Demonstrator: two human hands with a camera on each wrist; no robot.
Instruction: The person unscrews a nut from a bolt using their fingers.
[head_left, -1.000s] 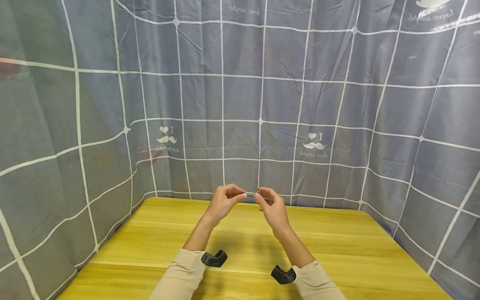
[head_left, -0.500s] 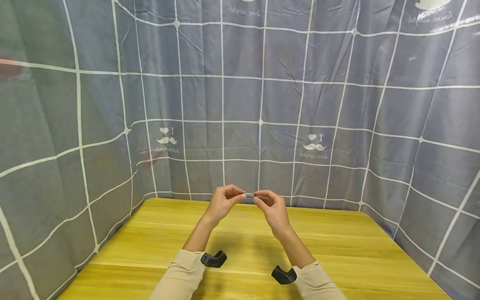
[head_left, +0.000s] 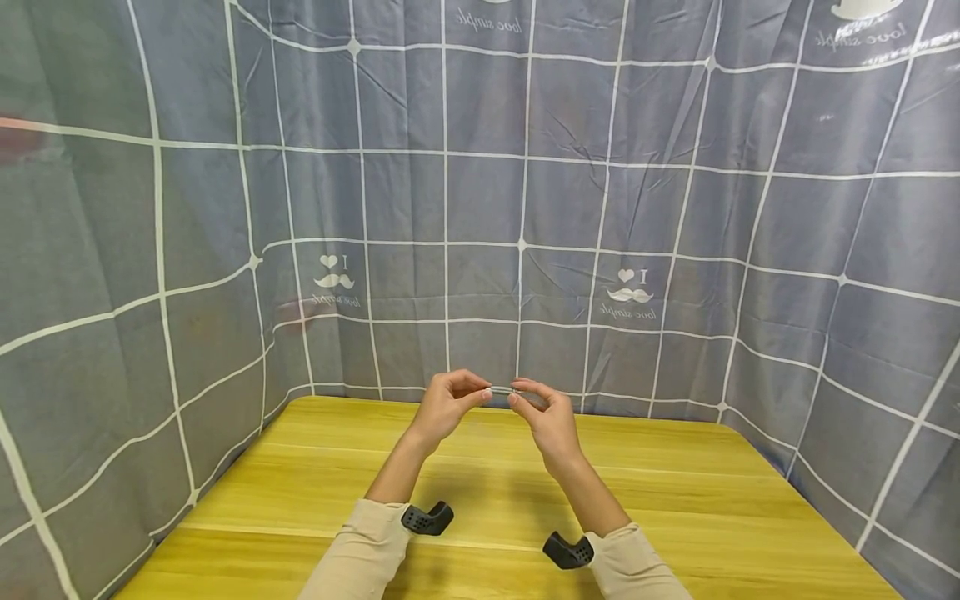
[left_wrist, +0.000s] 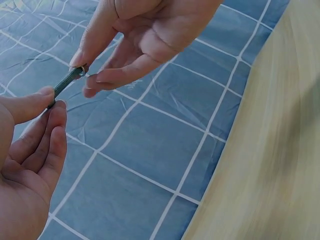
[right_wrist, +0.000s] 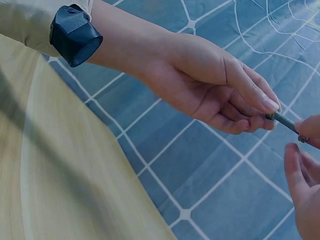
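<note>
Between the two hands, a thin threaded metal bolt (left_wrist: 64, 84) is held roughly level above the far part of the table. My left hand (head_left: 441, 408) pinches one end of it with thumb and fingertips, hiding that end. At the other end sits a small nut (right_wrist: 302, 138), partly covered by fingers. The thumb and forefinger of my right hand (head_left: 551, 417) are at this nut and appear to pinch it, while its other fingers hang loosely curled. In the right wrist view the left hand (right_wrist: 215, 85) lies across the middle, with the right hand (right_wrist: 307, 190) at the right edge.
A yellow wood-grain table (head_left: 480, 500) lies below the hands. Grey curtain (head_left: 480, 200) with white grid lines hangs behind and along both sides. Black wrist devices (head_left: 428, 518) sit at both sleeve cuffs.
The right hand's fingertips have shifted slightly towards the left hand and then slightly back right, staying at the bolt's right end. The left hand keeps its place and grip.
</note>
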